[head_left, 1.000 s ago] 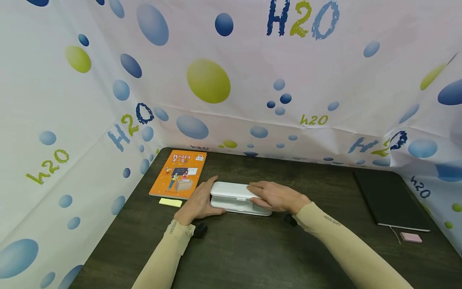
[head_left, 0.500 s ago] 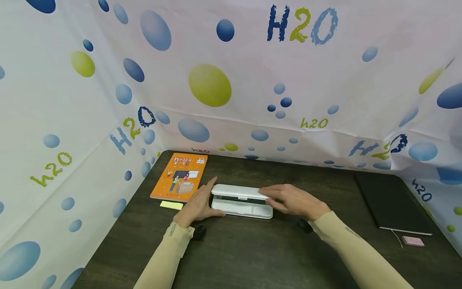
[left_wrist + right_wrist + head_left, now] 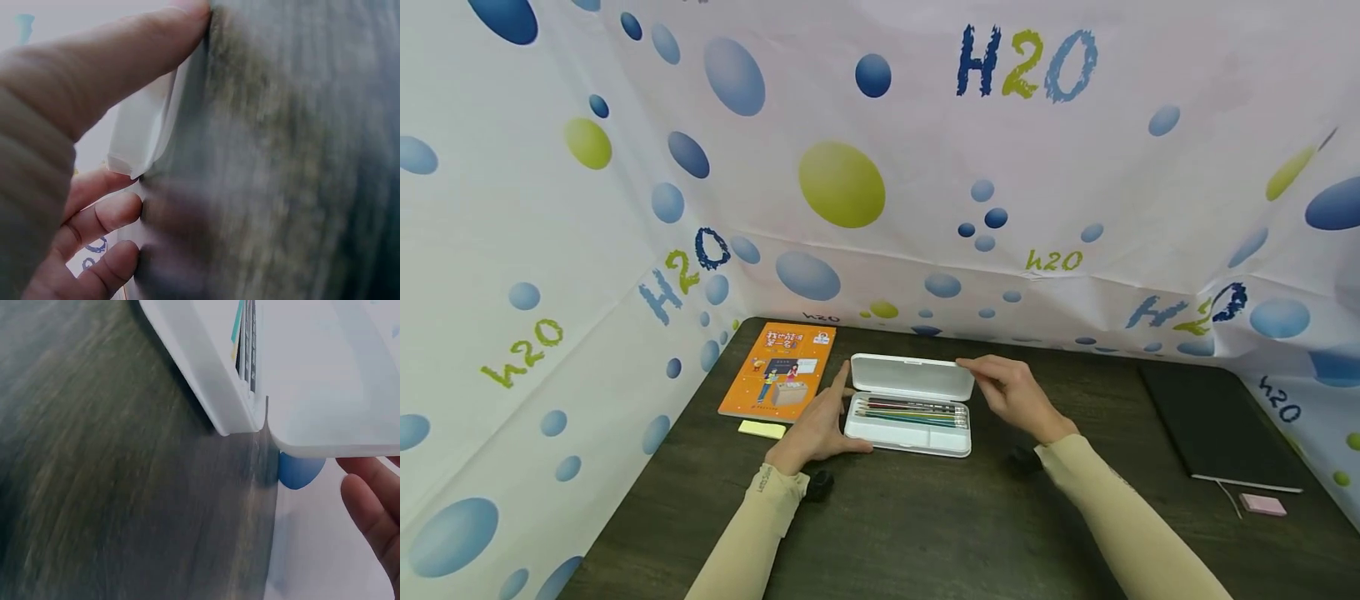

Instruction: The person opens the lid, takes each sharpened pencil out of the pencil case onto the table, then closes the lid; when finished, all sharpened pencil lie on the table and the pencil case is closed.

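Observation:
A white pencil case (image 3: 887,434) lies open on the dark table, its hinged lid (image 3: 912,379) raised at the back. Several pencils (image 3: 913,412), some dark and some green, lie lengthwise inside, behind a bare front section. My left hand (image 3: 816,427) holds the case's left end, thumb along the front edge and fingers around the side and back. At the lid's upper right corner, my right hand (image 3: 1015,398) holds the edge with its fingertips. The right wrist view shows those fingertips (image 3: 357,487) right at the lid's edge.
An orange book (image 3: 778,375) lies at the back left, with a yellow strip-shaped item (image 3: 762,429) in front of it. On the right are a black notebook (image 3: 1217,425) and a small pink block (image 3: 1262,504). A patterned sheet (image 3: 925,167) stands behind the table.
The lid has swung up and back from nearly closed, bringing the pencils into view. My right hand moved right along the lid, then rose with its corner. My left hand stays at the left end.

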